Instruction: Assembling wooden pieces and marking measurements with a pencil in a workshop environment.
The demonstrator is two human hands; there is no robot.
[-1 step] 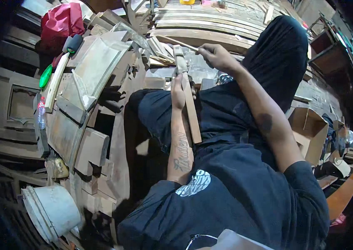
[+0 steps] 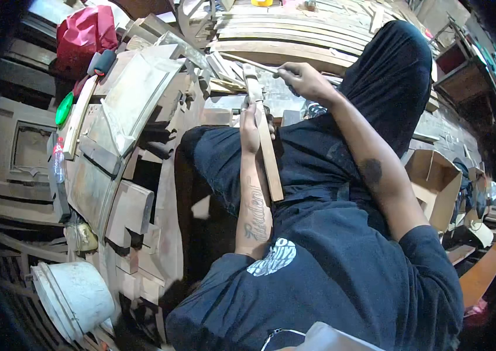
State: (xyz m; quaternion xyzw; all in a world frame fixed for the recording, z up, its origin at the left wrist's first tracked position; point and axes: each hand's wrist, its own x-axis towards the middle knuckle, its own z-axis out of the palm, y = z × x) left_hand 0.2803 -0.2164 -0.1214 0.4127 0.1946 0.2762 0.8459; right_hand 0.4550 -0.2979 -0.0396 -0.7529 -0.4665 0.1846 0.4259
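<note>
A long wooden bar [image 2: 269,161] slants from my lap up to the work area, with a notched, paler upper end. My left hand [image 2: 250,131] is closed around it partway up, fingers partly hidden behind the wood. Beyond it, my right hand [image 2: 307,82] grips one end of a thin, pale stick [image 2: 248,61]. This stick reaches leftward, passing just above the bar's upper end; whether the two touch I cannot tell. Loose wood strips [image 2: 224,73] lie beside the bar's top.
At my left stands a carved wooden panel [image 2: 137,88] among wood offcuts. A white bucket [image 2: 78,298] is at the lower left, a red bag [image 2: 87,35] at the upper left. Long planks [image 2: 289,35] lie ahead. On the right is an open cardboard box [image 2: 444,175].
The thin stick lies at a slightly flatter slant, its left end a little lower. Both hands and the wooden bar stay almost in place.
</note>
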